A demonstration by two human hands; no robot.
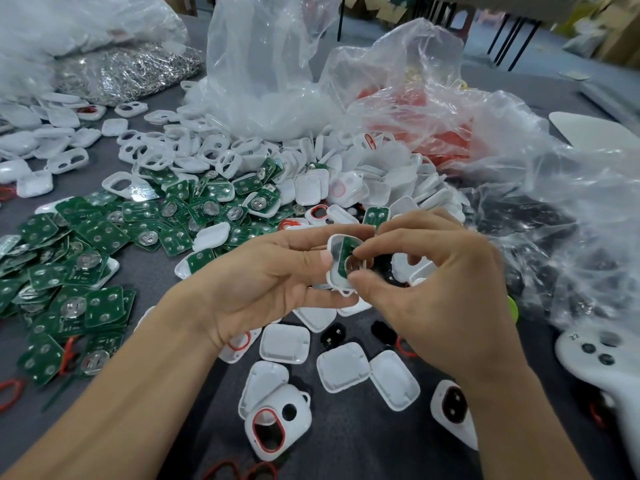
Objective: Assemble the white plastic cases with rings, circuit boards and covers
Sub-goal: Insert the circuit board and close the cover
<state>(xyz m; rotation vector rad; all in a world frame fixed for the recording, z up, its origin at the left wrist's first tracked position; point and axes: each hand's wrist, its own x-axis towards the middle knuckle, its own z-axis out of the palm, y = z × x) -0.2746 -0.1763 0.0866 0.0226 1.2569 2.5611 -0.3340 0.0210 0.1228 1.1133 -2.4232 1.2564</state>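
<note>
My left hand [266,275] holds a white plastic case [335,273] upright above the table's middle. A green circuit board [347,252] with a round metal contact sits tilted inside it, pinched by the thumb and fingers of my right hand [440,285]. Below lie several white covers [284,342], and a white case with a red ring [275,429] in its opening. A heap of green circuit boards [100,258] spreads at the left. Loose red rings [10,393] lie at the left edge.
Clear plastic bags [270,74] stand behind a mound of white case shells [194,150]; another bag [571,220] with dark parts fills the right. A bag of metal rings [138,71] lies far left. A white controller-shaped device [602,362] rests at the right edge on the grey table [363,452].
</note>
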